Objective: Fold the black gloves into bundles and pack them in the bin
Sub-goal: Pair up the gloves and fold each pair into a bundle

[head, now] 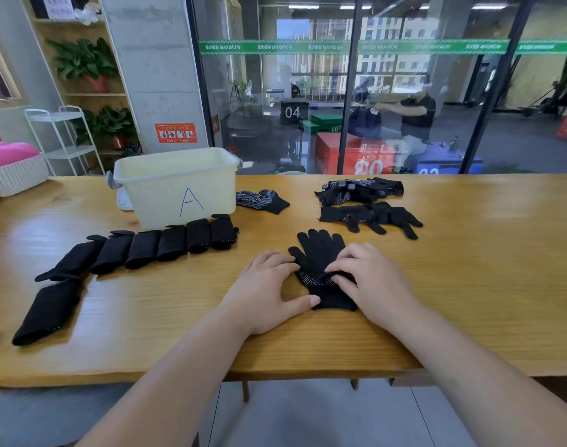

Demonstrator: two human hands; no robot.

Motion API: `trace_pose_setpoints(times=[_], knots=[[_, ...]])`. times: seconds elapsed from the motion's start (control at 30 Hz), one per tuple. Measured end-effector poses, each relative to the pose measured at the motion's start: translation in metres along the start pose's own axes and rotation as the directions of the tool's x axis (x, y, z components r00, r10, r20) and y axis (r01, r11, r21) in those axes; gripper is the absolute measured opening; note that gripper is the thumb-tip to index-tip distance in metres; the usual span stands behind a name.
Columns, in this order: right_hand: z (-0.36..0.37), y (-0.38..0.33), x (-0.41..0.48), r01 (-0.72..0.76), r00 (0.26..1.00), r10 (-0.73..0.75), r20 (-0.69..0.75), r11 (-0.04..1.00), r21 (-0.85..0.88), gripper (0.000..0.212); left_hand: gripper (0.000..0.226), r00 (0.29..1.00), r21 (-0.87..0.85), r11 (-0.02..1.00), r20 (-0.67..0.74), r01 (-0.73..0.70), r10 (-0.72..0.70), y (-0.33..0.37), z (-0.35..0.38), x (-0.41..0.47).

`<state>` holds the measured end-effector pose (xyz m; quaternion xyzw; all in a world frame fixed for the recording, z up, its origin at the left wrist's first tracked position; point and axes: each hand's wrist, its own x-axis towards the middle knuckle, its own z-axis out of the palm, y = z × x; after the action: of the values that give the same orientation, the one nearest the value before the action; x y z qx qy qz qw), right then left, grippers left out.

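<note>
Centrally, the black glove (320, 253) is laid flat on the table (469, 285), its cuff partly hidden by the right hand (369, 279), whose curled fingers pinch the fabric. The left hand (269, 285) is pressed alongside, fingers nearly together. The inside of the bin (175, 185) at upper left is unseen; bare wood is left at right.
</note>
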<state>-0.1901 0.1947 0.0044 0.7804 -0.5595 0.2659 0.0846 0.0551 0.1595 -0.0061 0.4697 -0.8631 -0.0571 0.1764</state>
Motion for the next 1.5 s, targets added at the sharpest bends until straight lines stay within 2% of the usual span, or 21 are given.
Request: trace_pose_setpoints(times=[0.1,0.2,0.3,0.37,0.5,0.6,0.8,1.1,1.4,1.5], knots=[[-0.009,0.004,0.009,-0.029,0.992,0.028,-0.125,1.0,-0.01,0.017,0.095,1.0,0.006,1.0,0.001,0.004,-0.004,0.001,0.0,0.0],[-0.018,0.004,0.006,0.03,0.974,-0.055,-0.221,0.993,-0.113,0.019,0.099,1.0,0.01,1.0,0.004,0.004,-0.004,0.0,0.0,0.0],[-0.012,-0.005,-0.014,0.133,0.98,-0.16,-0.12,0.969,-0.209,0.023,0.102,1.0,0.004,1.0,0.007,0.01,-0.01,0.0,0.0,0.0],[-0.004,-0.009,-0.023,0.134,0.987,-0.148,-0.061,0.973,-0.187,0.024,0.106,1.0,-0.018,1.0,0.012,0.024,-0.024,0.001,-0.002,-0.001],[-0.007,-0.011,-0.024,0.048,0.987,-0.056,-0.15,0.997,-0.059,0.011,0.114,0.999,-0.046,0.998,0.02,0.04,-0.039,0.004,-0.003,-0.001],[-0.008,-0.018,-0.025,0.041,0.978,-0.049,-0.202,0.998,-0.041,0.009,0.119,0.998,-0.059,0.996,0.03,0.06,-0.059,0.006,-0.005,-0.002],[0.003,-0.027,-0.031,0.088,0.987,-0.101,-0.122,0.991,-0.102,0.011,0.122,0.998,-0.063,0.996,0.024,0.063,-0.061,0.007,-0.005,-0.002],[0.002,-0.025,-0.035,0.049,0.987,-0.054,-0.152,0.998,-0.039,0.012,0.123,0.998,-0.056,0.997,0.023,0.059,-0.058,0.008,-0.005,-0.002],[0.0,-0.027,-0.037,0.041,0.996,-0.04,-0.079,0.999,0.005,0.013,0.121,0.998,-0.043,0.997,0.026,0.061,-0.059,0.008,-0.005,-0.003],[-0.003,-0.029,-0.037,0.023,0.999,-0.021,-0.043,0.998,0.059,0.023,0.117,0.998,-0.049,0.997,0.031,0.054,-0.053,0.006,-0.004,-0.003]])
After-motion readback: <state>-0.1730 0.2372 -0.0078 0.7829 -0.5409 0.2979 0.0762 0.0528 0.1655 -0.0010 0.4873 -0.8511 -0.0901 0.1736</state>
